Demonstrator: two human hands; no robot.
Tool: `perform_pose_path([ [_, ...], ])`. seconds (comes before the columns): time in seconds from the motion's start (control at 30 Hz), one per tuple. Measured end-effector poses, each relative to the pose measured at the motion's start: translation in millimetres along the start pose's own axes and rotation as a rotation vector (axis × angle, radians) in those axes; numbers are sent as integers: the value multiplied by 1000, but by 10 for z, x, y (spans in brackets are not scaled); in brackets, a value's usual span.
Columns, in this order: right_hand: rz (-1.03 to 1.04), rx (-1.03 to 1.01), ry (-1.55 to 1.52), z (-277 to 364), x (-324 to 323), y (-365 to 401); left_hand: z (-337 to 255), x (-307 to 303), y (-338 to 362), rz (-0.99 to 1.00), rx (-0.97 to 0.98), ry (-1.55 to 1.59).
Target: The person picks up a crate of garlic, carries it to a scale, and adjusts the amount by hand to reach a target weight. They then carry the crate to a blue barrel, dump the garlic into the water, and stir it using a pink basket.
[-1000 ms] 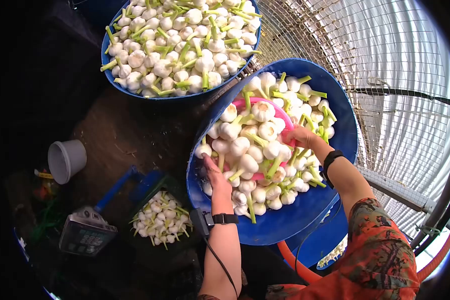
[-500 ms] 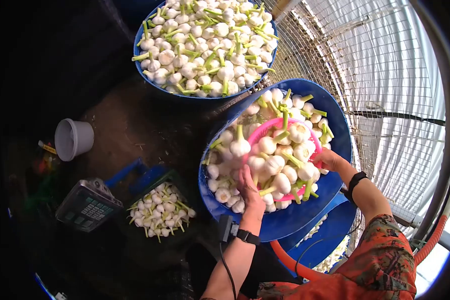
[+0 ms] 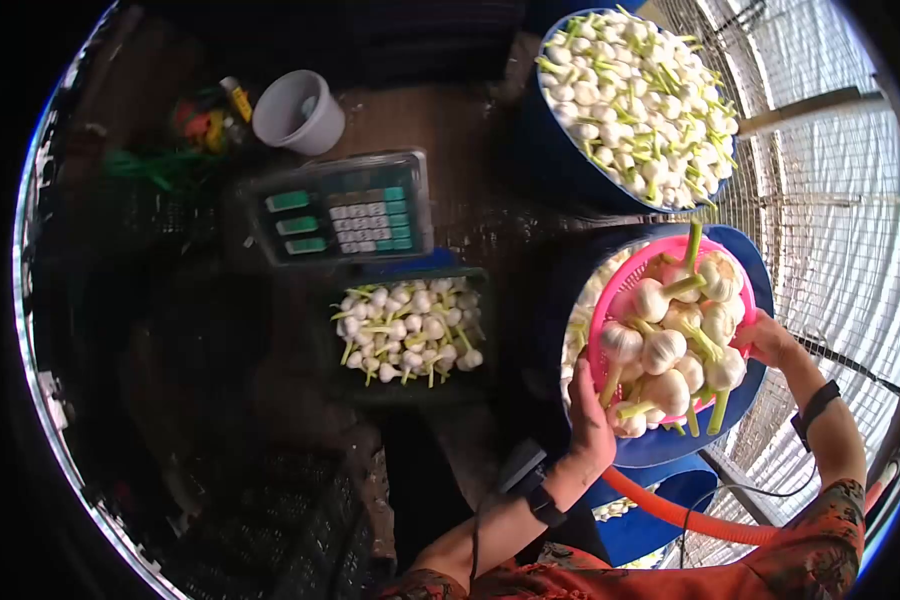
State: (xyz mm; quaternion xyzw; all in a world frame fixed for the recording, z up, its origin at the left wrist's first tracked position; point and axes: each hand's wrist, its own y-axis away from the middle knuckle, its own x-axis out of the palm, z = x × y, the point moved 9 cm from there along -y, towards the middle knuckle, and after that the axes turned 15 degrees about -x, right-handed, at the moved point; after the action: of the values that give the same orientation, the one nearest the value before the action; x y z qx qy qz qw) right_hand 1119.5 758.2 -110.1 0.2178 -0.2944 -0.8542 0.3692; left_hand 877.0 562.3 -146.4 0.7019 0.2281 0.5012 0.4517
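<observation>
A pink basket [image 3: 596, 345] heaped with garlic bulbs [image 3: 663, 352] is held between my two hands, over a blue tub [image 3: 675, 450] with more garlic at its left side. My left hand [image 3: 592, 425] grips the basket's near left side. My right hand [image 3: 765, 340] has its fingers closed on the rim at the right. Several green stems stick out past the basket's edge.
A second blue tub full of garlic [image 3: 635, 110] stands at the upper right. Left of me are a scale with a keypad [image 3: 360, 215], a dark crate of garlic [image 3: 410, 335] and a pale bucket [image 3: 298, 112]. An orange hose [image 3: 690, 515] runs near my arms.
The basket has come up out of the garlic in the tub, held in both hands, and looks nearer. My view has turned left, so the scale and crate sit closer to the middle.
</observation>
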Motion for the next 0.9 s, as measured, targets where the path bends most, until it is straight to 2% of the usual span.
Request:
perform_pose_path([
  [0.03,9,-39,5,296,147,-72,-115,-80,138,32,-28,92],
  [0.07,-38,12,-97,556,347,-112,-553,167,497,175,25,124],
  [0.1,-84,62,-197,735,523,-142,-757,107,666,257,80,164],
  [0.17,-33,7,-211,927,846,-279,-1020,-169,937,187,160,134],
  [0.23,131,101,-175,831,1272,-471,-1231,-675,1265,179,129,245],
  [0.27,175,83,-76,927,1519,-565,-1291,-950,1330,175,129,190],
  [0.37,231,-27,71,1009,2545,-958,-1518,-1875,1494,-36,105,119],
  [0.4,238,-24,80,1050,2816,-1048,-1571,-2099,1479,-39,93,121],
  [0.43,279,45,78,1043,3095,-1132,-1649,-2327,1419,-39,85,117],
  [0.5,350,194,69,986,3621,-1259,-1664,-2897,1102,141,10,297],
  [0.53,542,294,218,956,3910,-1353,-1653,-3276,943,59,-63,353],
  [0.57,512,352,226,885,4016,-1411,-1626,-3560,849,-21,-138,408],
  [0.63,665,766,72,55,4217,-1624,-1808,-3784,771,-124,-133,502],
  [0.67,714,760,80,-95,4309,-1676,-1839,-3849,748,-135,-165,537],
  [0.7,765,862,86,-118,4375,-1649,-1901,-3914,739,-148,-152,506],
  [0.77,753,846,129,-60,4449,-1685,-2031,-3900,778,-91,-124,484],
  [0.9,739,853,135,115,4459,-1760,-2165,-3915,874,-95,-66,544],
])
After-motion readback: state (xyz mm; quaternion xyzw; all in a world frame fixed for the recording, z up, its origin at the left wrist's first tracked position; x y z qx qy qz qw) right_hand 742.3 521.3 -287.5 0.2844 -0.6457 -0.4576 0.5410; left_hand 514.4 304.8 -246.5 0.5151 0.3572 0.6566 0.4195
